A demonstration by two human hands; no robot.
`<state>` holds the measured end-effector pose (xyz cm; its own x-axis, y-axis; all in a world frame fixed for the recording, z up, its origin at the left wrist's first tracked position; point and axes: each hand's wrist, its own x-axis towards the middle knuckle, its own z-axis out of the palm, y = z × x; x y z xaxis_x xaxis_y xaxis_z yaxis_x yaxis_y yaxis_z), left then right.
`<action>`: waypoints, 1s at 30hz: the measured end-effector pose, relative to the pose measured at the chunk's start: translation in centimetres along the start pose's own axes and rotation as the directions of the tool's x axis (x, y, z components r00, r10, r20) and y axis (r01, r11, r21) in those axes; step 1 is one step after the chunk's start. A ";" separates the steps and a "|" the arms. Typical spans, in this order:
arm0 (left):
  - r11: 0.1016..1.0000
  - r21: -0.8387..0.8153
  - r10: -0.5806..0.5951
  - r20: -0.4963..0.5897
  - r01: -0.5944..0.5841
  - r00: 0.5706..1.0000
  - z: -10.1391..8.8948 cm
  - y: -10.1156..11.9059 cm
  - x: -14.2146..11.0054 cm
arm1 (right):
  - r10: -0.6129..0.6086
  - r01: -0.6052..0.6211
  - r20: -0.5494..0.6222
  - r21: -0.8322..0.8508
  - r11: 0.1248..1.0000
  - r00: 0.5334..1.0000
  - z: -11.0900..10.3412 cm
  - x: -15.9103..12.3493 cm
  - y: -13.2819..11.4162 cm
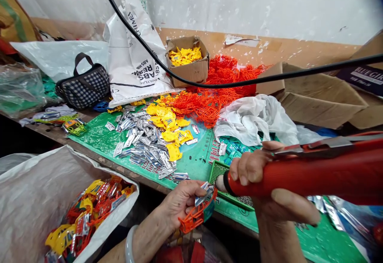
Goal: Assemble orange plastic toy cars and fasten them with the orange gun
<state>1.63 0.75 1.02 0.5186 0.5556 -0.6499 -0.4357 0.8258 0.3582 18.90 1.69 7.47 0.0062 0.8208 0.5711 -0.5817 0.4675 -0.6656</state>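
My left hand [179, 205] is closed on a small orange plastic piece [194, 217] with a silver metal strip [203, 195] set in it, held just below the table's front edge. My right hand [263, 183] grips a thick red tool [314, 173] whose dark tip [223, 183] touches the piece. On the green mat [197, 157] in front lie a heap of silver metal strips [143, 145], yellow plastic pieces [169, 125] and a tangle of orange plastic parts [215, 91].
A white sack [44, 187] at lower left holds several finished coloured pieces [86, 215]. Behind stand a cardboard box of yellow parts [187, 59], a checked handbag [85, 83], a printed white bag [131, 55], a white cloth [254, 119] and flattened cartons [317, 91]. A black cable [209, 83] hangs across.
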 end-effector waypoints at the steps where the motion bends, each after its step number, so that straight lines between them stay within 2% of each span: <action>1: 1.000 0.024 0.016 -0.009 -0.016 1.000 0.0 -0.1 0.0 | 0.005 -0.005 -0.008 -0.008 1.000 1.000 0.1 0.0 0.0; 9: 0.995 0.098 0.035 0.015 -0.036 0.999 0.6 -0.1 -0.9 | 0.005 -0.012 -0.086 -0.080 0.997 0.996 0.7 0.2 -0.1; 18: 0.995 0.056 0.085 -0.119 -0.079 0.989 1.3 -0.7 0.0 | 0.020 -0.025 -0.073 -0.065 0.998 0.997 0.5 -0.1 0.0; 23: 0.987 0.108 0.129 -0.057 -0.122 0.990 1.8 -0.4 -0.7 | 0.020 -0.026 -0.108 -0.059 0.998 0.994 0.8 -0.3 -0.1; 30: 0.938 0.220 0.266 0.031 -0.267 0.963 1.1 -0.4 -0.5 | -0.011 0.000 -0.152 -0.073 0.997 0.988 0.5 0.0 -0.7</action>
<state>2.39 0.25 1.94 0.4063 0.7582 -0.5099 -0.3849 0.6482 0.6571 18.91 1.21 8.18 0.1360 0.8560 0.4987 -0.5211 0.4899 -0.6988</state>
